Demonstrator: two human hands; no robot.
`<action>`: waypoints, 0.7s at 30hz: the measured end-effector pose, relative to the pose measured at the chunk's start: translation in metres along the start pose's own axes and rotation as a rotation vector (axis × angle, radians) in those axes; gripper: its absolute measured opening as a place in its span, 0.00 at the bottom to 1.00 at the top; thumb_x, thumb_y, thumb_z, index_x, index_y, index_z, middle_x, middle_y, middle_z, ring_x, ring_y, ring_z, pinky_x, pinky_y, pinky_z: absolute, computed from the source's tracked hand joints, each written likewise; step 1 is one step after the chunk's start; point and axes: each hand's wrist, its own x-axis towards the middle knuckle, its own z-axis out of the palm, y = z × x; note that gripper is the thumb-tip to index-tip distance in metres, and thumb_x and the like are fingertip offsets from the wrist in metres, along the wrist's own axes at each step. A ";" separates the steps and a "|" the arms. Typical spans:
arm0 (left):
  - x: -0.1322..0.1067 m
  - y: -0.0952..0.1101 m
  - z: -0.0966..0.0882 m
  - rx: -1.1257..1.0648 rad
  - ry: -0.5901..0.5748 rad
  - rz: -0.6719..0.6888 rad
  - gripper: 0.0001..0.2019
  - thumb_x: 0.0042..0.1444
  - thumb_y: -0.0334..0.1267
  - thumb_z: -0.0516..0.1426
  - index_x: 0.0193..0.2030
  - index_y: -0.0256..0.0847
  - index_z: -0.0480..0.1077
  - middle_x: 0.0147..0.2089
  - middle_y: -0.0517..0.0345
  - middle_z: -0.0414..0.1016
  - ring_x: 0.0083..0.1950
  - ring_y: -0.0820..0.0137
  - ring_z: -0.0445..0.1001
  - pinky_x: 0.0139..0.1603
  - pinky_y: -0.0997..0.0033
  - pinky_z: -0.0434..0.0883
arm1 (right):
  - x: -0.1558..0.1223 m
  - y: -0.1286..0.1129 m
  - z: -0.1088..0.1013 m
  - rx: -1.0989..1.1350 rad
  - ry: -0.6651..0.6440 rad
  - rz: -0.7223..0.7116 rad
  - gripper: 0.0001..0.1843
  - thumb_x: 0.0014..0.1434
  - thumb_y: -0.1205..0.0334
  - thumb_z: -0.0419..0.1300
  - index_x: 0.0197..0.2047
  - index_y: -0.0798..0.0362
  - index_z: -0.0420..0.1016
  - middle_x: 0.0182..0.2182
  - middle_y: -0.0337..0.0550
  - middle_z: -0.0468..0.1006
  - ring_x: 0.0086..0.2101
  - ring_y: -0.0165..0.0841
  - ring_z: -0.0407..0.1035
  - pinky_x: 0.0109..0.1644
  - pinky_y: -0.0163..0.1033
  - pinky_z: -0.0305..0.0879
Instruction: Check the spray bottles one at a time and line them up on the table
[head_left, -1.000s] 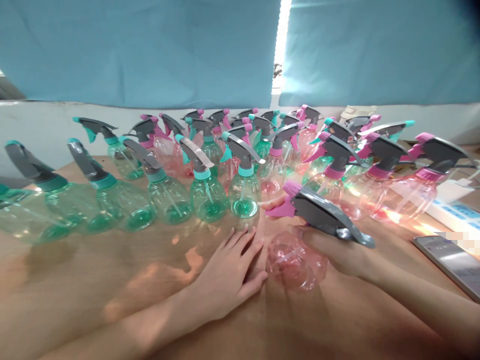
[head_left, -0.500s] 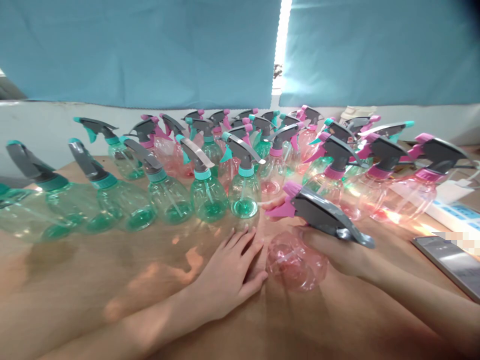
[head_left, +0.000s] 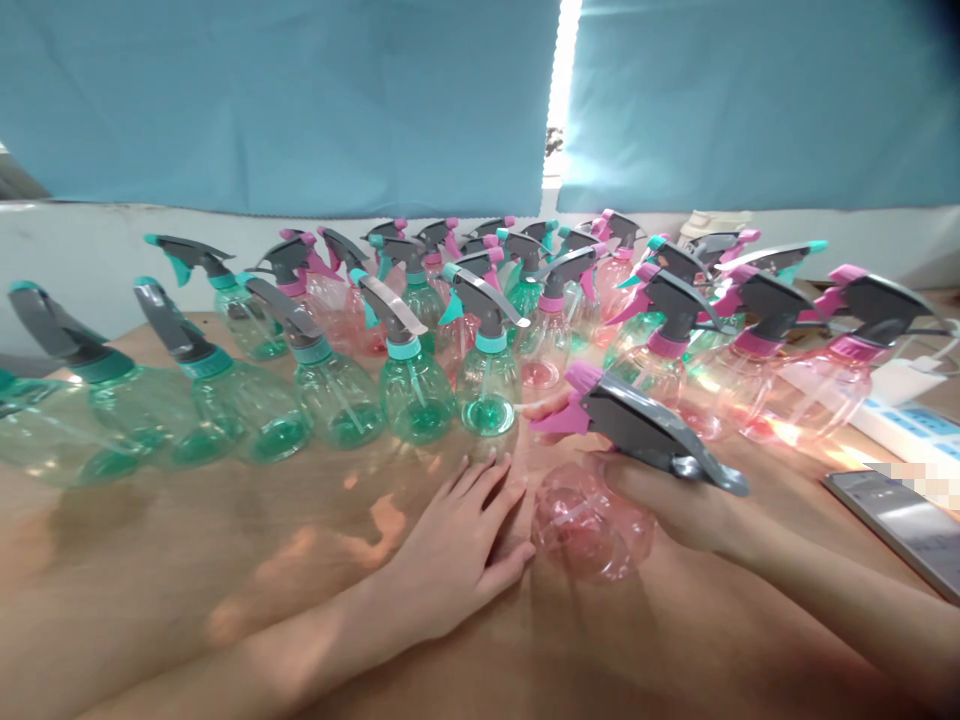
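A pink spray bottle (head_left: 589, 525) with a grey and pink trigger head stands slightly tilted in front of me. My right hand (head_left: 660, 495) is closed round it below the head, and a fingertip shows beside the pink trigger. The rest of those fingers are behind the bottle. Flat on the table just left of it lies my left hand (head_left: 469, 535), fingers spread and holding nothing. A green spray bottle (head_left: 490, 395) stands just beyond my left fingertips, upright with its nozzle pointing left.
Several green spray bottles (head_left: 416, 400) form a row across the left of the wooden table (head_left: 300, 560). More pink and green ones crowd behind. At right stand pink bottles (head_left: 817, 385), with a phone (head_left: 892, 525) and a white power strip (head_left: 911, 430) near them. Blue curtains (head_left: 300, 100) hang behind.
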 end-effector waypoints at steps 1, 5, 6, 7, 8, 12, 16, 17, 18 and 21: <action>0.000 0.000 0.000 0.001 0.001 0.001 0.25 0.67 0.47 0.53 0.67 0.40 0.57 0.70 0.45 0.57 0.71 0.54 0.53 0.68 0.48 0.55 | 0.000 0.000 0.000 0.001 -0.001 -0.004 0.10 0.49 0.72 0.51 0.22 0.48 0.56 0.20 0.32 0.55 0.20 0.26 0.50 0.19 0.32 0.48; 0.000 0.000 0.001 -0.004 0.012 0.007 0.25 0.67 0.47 0.53 0.67 0.39 0.58 0.70 0.45 0.58 0.71 0.54 0.54 0.69 0.49 0.54 | 0.002 -0.001 0.001 -0.020 0.015 -0.022 0.09 0.47 0.71 0.51 0.23 0.48 0.57 0.20 0.31 0.55 0.19 0.26 0.50 0.19 0.32 0.48; -0.001 0.000 0.001 -0.004 0.014 0.008 0.25 0.67 0.47 0.54 0.67 0.39 0.58 0.70 0.45 0.58 0.71 0.54 0.54 0.69 0.50 0.54 | 0.002 -0.001 0.000 -0.035 0.024 -0.014 0.08 0.47 0.71 0.51 0.24 0.48 0.57 0.20 0.31 0.56 0.19 0.26 0.51 0.19 0.32 0.49; -0.001 0.000 0.001 -0.003 0.017 0.009 0.26 0.67 0.46 0.54 0.67 0.39 0.58 0.70 0.45 0.58 0.71 0.54 0.54 0.69 0.50 0.54 | 0.002 -0.001 0.000 -0.051 0.033 -0.004 0.07 0.47 0.70 0.51 0.25 0.48 0.59 0.20 0.32 0.56 0.19 0.26 0.52 0.20 0.32 0.50; -0.001 -0.001 0.002 -0.002 0.018 0.009 0.26 0.67 0.46 0.54 0.67 0.39 0.57 0.70 0.45 0.58 0.71 0.54 0.54 0.69 0.50 0.54 | 0.002 -0.002 0.000 -0.064 0.041 0.005 0.06 0.47 0.69 0.52 0.26 0.48 0.60 0.20 0.32 0.57 0.20 0.27 0.53 0.21 0.33 0.52; -0.001 -0.002 0.003 0.003 0.017 0.010 0.26 0.67 0.47 0.54 0.68 0.40 0.57 0.70 0.46 0.58 0.71 0.54 0.54 0.69 0.50 0.54 | 0.001 -0.003 0.000 -0.059 0.030 0.001 0.07 0.48 0.68 0.52 0.31 0.48 0.66 0.20 0.31 0.58 0.19 0.27 0.53 0.20 0.33 0.52; -0.001 -0.002 0.004 -0.002 0.024 0.013 0.26 0.67 0.47 0.53 0.68 0.40 0.57 0.70 0.46 0.58 0.71 0.54 0.53 0.69 0.50 0.54 | 0.001 -0.001 0.000 -0.036 0.012 -0.009 0.06 0.48 0.68 0.51 0.25 0.48 0.60 0.20 0.31 0.57 0.19 0.26 0.52 0.19 0.33 0.50; -0.001 -0.002 0.004 -0.003 0.025 0.014 0.26 0.67 0.47 0.53 0.68 0.40 0.56 0.70 0.46 0.58 0.71 0.55 0.53 0.69 0.50 0.54 | 0.001 0.000 0.000 -0.047 0.023 -0.008 0.07 0.48 0.68 0.51 0.23 0.48 0.56 0.19 0.31 0.56 0.18 0.26 0.51 0.19 0.33 0.49; -0.001 -0.002 0.004 -0.001 0.024 0.015 0.26 0.67 0.47 0.53 0.68 0.40 0.56 0.70 0.46 0.57 0.71 0.55 0.53 0.69 0.50 0.54 | 0.000 0.001 0.000 -0.068 0.038 -0.006 0.09 0.47 0.68 0.51 0.22 0.48 0.54 0.19 0.31 0.54 0.18 0.26 0.49 0.20 0.34 0.48; 0.000 -0.001 0.002 0.008 0.013 0.010 0.27 0.67 0.46 0.54 0.68 0.39 0.56 0.71 0.46 0.57 0.71 0.56 0.53 0.69 0.51 0.54 | 0.000 0.003 0.000 -0.172 0.083 0.004 0.12 0.47 0.67 0.52 0.21 0.48 0.50 0.18 0.31 0.53 0.17 0.26 0.49 0.20 0.35 0.48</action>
